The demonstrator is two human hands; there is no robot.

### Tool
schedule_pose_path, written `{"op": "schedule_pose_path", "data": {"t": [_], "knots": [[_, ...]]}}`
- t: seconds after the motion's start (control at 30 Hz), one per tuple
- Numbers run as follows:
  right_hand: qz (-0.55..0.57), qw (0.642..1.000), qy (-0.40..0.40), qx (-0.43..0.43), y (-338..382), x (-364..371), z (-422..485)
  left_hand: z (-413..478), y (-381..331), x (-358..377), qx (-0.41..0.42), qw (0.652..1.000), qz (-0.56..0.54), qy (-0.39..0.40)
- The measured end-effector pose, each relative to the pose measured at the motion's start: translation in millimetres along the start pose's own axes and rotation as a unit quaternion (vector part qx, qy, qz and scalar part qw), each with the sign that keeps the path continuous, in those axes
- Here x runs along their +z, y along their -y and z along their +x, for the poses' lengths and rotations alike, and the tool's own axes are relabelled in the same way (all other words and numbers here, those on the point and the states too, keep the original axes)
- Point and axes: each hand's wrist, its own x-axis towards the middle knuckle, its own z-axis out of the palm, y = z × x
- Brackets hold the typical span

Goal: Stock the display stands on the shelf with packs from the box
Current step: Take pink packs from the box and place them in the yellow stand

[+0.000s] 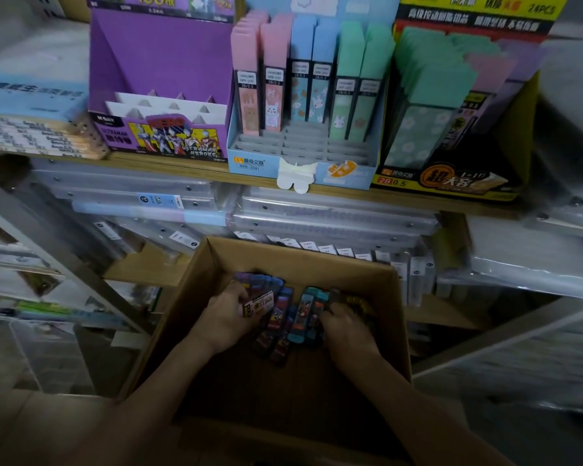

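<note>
Fingers (pixel 240 293) of my left hand (pixel 228 312) curl round one pack (pixel 259 306). My right hand (pixel 345 322) digs among the packs (pixel 300 314) low in the box (pixel 303 258), grip unclear. I'd square several together before lifting to the purple stand (pixel 162 72) on the shelf (pixel 189 164).

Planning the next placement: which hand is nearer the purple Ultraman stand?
Left. The left hand grips a pack in the box, below the purple stand; the right hand lies farther right.

The stand (pixel 162 62) is purple, the cases (pixel 312 72) pink, blue, green, the box (pixel 283 260) brown.
</note>
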Motion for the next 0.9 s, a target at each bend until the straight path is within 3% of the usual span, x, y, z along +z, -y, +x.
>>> {"op": "schedule_pose_path", "data": {"t": [0.27, 0.47, 0.57, 0.73, 0.9], "knots": [[0.086, 0.996, -0.009, -0.012, -13, -27, -4, -12, -13, -2, 0.010, 0.985, -0.169, -0.046], [0.159, 0.985, -0.058, 0.017, -27, -47, -5, -24, -39, 3, -0.024, 0.923, -0.376, -0.075], [0.275, 0.955, -0.103, 0.037, -39, -61, -9, -30, -48, 4, -0.035, 0.893, -0.444, -0.064], [0.530, 0.841, -0.108, 0.023, -49, -96, -24, -37, -63, 0, -0.028, 0.848, -0.527, -0.052], [0.563, 0.815, -0.128, -0.039, -51, -132, -47, -51, -86, -6, 0.018, 0.853, -0.511, -0.105]]}}
